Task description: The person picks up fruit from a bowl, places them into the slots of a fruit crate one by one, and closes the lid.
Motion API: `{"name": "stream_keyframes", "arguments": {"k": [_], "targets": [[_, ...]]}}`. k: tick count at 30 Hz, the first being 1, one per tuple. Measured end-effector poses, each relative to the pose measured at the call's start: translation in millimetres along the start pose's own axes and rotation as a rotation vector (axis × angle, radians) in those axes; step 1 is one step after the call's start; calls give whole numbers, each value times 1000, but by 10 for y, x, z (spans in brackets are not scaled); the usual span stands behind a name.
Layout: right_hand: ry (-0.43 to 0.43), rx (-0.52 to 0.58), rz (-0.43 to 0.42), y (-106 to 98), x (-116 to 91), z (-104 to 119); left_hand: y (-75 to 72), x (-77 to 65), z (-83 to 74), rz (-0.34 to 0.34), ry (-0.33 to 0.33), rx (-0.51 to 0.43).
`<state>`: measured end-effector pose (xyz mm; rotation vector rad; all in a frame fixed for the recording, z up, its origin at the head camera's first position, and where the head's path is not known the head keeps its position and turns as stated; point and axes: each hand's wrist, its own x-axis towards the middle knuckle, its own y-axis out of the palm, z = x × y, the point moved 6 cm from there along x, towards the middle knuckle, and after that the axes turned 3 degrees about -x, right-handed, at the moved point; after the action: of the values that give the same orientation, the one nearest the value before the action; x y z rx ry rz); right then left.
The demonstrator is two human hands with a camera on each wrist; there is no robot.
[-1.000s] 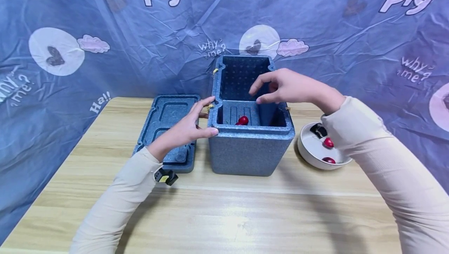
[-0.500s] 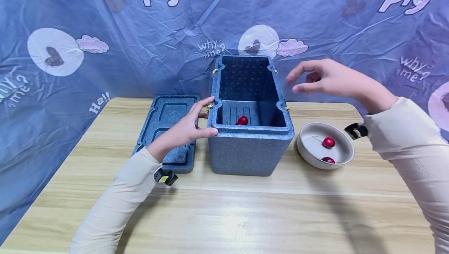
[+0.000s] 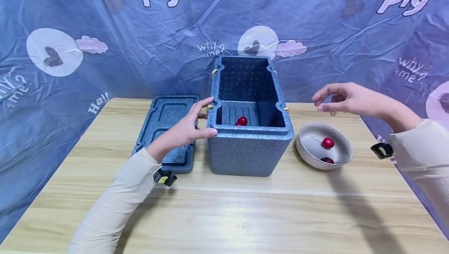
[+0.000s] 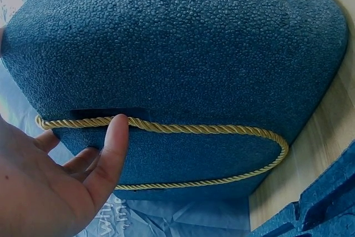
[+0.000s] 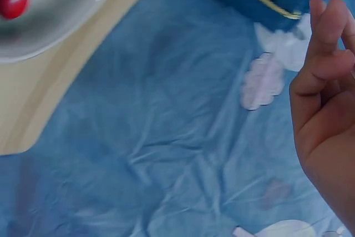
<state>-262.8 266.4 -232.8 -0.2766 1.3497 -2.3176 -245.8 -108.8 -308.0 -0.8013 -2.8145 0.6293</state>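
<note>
A blue-grey foam cooler box (image 3: 250, 154) stands lidless at mid-table. Red cherries (image 3: 242, 121) lie on its floor near the front wall. My left hand (image 3: 184, 129) rests against the box's left rim, thumb at the front corner and fingers along the side. In the left wrist view, one fingertip touches near the yellow rope (image 4: 211, 129) on the box's side. My right hand (image 3: 345, 98) hovers behind and above a white bowl (image 3: 305, 154), fingers loosely bent, nothing between them. In the bowl lie a bright cherry with a stem (image 3: 327, 142) and a darker cherry (image 3: 327, 160).
The box's lid (image 3: 173, 109) lies on the wooden table (image 3: 224, 215), left of the box and partly behind my left forearm. A blue printed cloth (image 3: 158, 51) hangs behind the table. Small black wrist cameras (image 3: 165, 177) sit at both cuffs.
My right hand has moved from above the box to the right, then lower toward the bowl. The left hand has stayed at the box's rim. The cherries have not visibly moved.
</note>
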Motion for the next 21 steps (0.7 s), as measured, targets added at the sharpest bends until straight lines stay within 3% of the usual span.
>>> {"name": "stream_keyframes", "arguments": {"k": [7,13,21], "targets": [[20,-14,83,153,-121,-312,-3,7,13,1,1,1],[31,57,103,312,-208,-527,-3,4,11,0,6,0],[14,127,193,566,-292,-694,-1,-3,-13,2,15,11]]}}
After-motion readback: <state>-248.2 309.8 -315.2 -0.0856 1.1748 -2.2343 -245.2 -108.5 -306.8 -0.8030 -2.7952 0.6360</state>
